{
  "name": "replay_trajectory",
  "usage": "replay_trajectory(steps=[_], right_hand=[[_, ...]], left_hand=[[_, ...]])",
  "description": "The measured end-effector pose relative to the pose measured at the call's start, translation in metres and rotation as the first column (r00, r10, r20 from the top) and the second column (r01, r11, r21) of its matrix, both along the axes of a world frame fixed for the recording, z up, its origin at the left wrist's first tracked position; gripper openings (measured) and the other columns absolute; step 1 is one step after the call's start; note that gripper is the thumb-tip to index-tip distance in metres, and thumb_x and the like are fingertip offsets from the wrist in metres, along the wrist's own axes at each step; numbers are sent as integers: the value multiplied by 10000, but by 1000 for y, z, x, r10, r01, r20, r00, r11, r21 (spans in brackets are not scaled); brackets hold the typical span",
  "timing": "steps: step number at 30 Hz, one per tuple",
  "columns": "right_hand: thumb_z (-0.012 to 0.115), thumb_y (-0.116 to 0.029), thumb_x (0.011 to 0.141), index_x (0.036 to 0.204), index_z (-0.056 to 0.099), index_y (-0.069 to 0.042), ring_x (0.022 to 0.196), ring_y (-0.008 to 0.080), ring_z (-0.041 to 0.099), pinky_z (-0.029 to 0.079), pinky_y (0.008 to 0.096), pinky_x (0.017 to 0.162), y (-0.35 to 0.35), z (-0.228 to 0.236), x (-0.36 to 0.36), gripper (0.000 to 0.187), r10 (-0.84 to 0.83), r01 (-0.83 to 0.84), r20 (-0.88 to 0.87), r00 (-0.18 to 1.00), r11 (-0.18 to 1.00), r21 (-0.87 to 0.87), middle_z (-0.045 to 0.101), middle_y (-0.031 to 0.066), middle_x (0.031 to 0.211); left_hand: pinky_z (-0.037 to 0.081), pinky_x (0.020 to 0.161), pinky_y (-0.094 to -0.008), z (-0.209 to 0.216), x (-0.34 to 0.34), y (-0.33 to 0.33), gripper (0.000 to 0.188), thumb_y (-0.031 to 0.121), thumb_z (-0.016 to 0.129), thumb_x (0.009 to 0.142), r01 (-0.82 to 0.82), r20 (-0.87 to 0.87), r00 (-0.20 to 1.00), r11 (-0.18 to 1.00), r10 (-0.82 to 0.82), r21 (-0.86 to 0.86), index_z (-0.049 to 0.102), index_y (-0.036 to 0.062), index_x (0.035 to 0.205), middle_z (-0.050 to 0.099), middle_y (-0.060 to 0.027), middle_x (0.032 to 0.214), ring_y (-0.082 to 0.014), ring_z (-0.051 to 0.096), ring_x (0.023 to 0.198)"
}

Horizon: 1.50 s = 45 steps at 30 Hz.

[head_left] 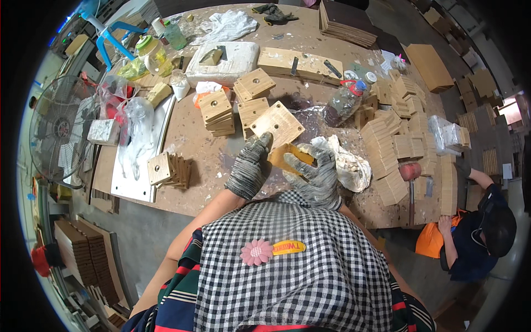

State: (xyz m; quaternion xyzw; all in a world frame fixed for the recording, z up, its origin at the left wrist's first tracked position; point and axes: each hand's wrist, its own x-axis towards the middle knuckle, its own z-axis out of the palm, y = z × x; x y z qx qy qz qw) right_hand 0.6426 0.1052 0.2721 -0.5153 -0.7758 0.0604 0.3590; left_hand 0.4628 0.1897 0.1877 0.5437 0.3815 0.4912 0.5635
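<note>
While the left hand, in a ribbed grey knit glove, closes its fingertips on the near-left edge of a square wooden plate, the right hand, gloved alike, wraps its spread fingers around a yellow-brown pad just beside it. The plate sits ahead of both hands, over the middle of the scuffed, paint-flecked tabletop; whether anything supports it from below, I cannot tell. Its face is pale, flat and straight-grained, with crisp edges, small dark holes near the corners and another hole toward the middle. Similar plates stand in a stack to its left. A crumpled white cloth lies right of the right hand, and a clear plastic bottle leans beyond it.
</note>
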Motion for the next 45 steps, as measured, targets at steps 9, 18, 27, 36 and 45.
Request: replay_trajectory(steps=[9, 18, 27, 36, 45], right_hand=[[753, -146, 742, 1143, 640, -91, 947, 257, 537, 480, 348, 805, 15, 21, 22, 420, -200, 251, -357, 912, 963, 101, 514, 102, 1081], [618, -191, 870, 1185, 520, 35, 1030, 209, 545, 500, 340, 871, 22, 22, 47, 399, -359, -217, -933, 27, 909, -356, 541, 138, 1158], [455, -180, 955, 1270, 455, 4, 1120, 273, 517, 362, 413, 1049, 26, -23, 34, 365, -58, -205, -900, 433, 965, -161, 553, 154, 1193], [494, -164, 845, 994, 637, -35, 991, 208, 573, 384, 386, 974, 16, 32, 10, 243, -313, 477, 812, 493, 878, 50, 645, 111, 986], [511, -210, 846, 1050, 587, 0, 972, 286, 569, 389, 433, 973, 26, 19, 15, 303, -480, 505, 226, 848, 860, -68, 619, 159, 1006]], left_hand=[[482, 817, -367, 84, 5, -9, 366, 243, 609, 895, 357, 575, 816, 838, -65, -412, 525, 43, 1189, 581, -56, 1153, -197, 570, 994], [539, 798, -336, 95, 5, -12, 426, 217, 617, 889, 170, 121, 982, 965, -148, -198, 459, 34, 1240, 557, -88, 1119, -194, 572, 994], [565, 766, -349, 99, 8, -12, 486, 229, 648, 868, 265, 296, 946, 841, -132, -472, 450, 39, 1270, 559, -90, 1126, -194, 585, 984], [542, 744, -319, 113, 8, -16, 390, 210, 603, 899, 253, -19, 951, 814, -308, -522, 485, 47, 1234, 591, -84, 1117, -156, 583, 983], [491, 909, -392, 83, 13, -8, 432, 228, 611, 873, 646, 755, 650, 586, -87, -489, 497, -12, 1213, 557, -184, 1187, -272, 569, 1077]])
